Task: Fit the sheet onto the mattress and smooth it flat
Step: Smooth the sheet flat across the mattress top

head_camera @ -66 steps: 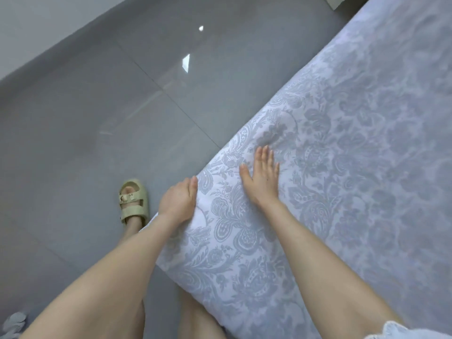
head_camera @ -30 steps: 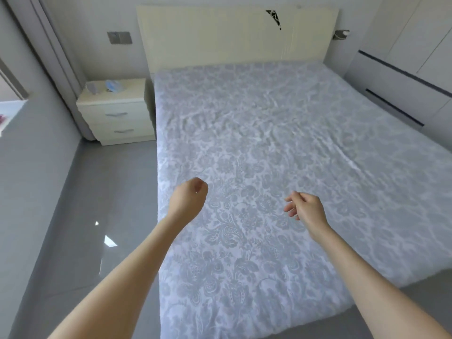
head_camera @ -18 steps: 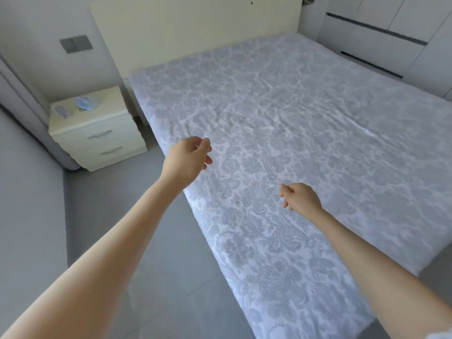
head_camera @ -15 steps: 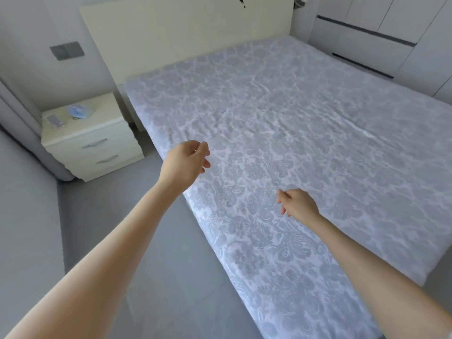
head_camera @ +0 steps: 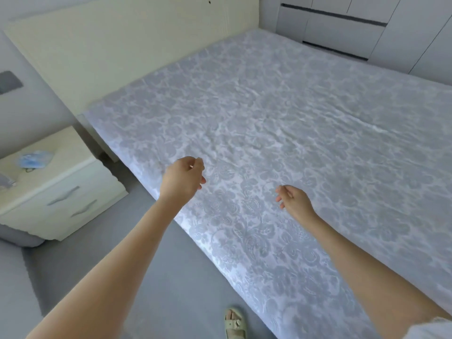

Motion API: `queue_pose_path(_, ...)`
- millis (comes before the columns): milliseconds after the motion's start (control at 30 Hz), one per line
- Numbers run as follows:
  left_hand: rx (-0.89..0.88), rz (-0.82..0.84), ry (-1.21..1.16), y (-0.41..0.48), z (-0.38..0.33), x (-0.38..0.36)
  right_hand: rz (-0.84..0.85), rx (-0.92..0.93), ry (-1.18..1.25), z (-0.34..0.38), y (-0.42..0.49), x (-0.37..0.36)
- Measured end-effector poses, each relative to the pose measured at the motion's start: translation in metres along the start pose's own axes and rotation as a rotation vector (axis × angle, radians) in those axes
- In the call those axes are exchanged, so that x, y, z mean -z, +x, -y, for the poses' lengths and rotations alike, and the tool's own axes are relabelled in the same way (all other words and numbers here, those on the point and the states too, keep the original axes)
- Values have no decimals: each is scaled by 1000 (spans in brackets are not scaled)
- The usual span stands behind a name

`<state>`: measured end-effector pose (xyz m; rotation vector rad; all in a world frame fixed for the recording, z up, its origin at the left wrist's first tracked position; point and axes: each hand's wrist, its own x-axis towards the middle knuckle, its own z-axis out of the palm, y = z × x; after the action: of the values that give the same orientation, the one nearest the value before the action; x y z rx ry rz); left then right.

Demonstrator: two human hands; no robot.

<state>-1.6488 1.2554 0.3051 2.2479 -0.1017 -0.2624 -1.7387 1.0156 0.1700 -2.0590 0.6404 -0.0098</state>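
Note:
A pale blue-grey floral sheet (head_camera: 281, 123) covers the whole mattress, with light wrinkles running across its middle. My left hand (head_camera: 182, 179) hovers above the near left edge of the bed, fingers loosely curled, holding nothing. My right hand (head_camera: 294, 200) hovers low over the sheet a little to the right, fingers relaxed and also empty. Neither hand touches the fabric. The sheet's hem hangs down the near side of the mattress (head_camera: 247, 272).
A cream headboard (head_camera: 127, 47) stands at the far end. A cream nightstand (head_camera: 61, 189) with a blue face mask (head_camera: 34, 161) sits at the left. White wardrobe doors (head_camera: 367, 28) line the far right. Grey floor (head_camera: 151, 277) lies beside the bed, with my sandalled foot (head_camera: 234, 324).
Earlier both hands pressed on the sheet at the bed's corner. They lifted off, and my view has moved along the left side toward the headboard; the hands stay raised and empty.

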Motion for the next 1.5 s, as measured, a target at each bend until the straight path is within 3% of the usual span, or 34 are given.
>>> queue_pose_path(167,30,-31,75,125,49,23,-14,-84,137,38,92,-62)
queue_pose_path(333,-6,25,285,265,116,-1,-39,-193,239,43,193,-114)
queue_pose_path(567,-353,318,402,438,210,-72,-84,-266,91,17,333,-187)
queue_pose_path(667,-533,350,476,501,238,-115,-117,-214,58,-3,394,-205)
queue_pose_path(733,-638,353,620,544,254,-148,-148,-194,102,-21,430,-208)
queue_pose_path(800,-612,401,839,575,273,-180,-175,-208,149,-45,455,-216)
queue_pose_path(900,-541,447,1003,580,311,-212,-180,-177,-139,-80,457,-258)
queue_pose_path(967,-572,410,960,566,336,-214,-180,29,-323,-88,431,-296)
queue_pose_path(1100,-665,395,846,524,378,-178,62,325,-440,-82,352,-356)
queue_pose_path(1233,-614,477,912,475,405,-133,299,541,-472,-64,274,-397)
queue_pose_path(1333,-623,555,885,481,384,-112,354,573,-429,-43,295,-353)
queue_pose_path(1433,-714,433,759,522,345,-114,114,415,-487,-24,362,-300)
queue_pose_path(1500,-774,355,806,565,319,-125,25,259,-535,-16,421,-280)
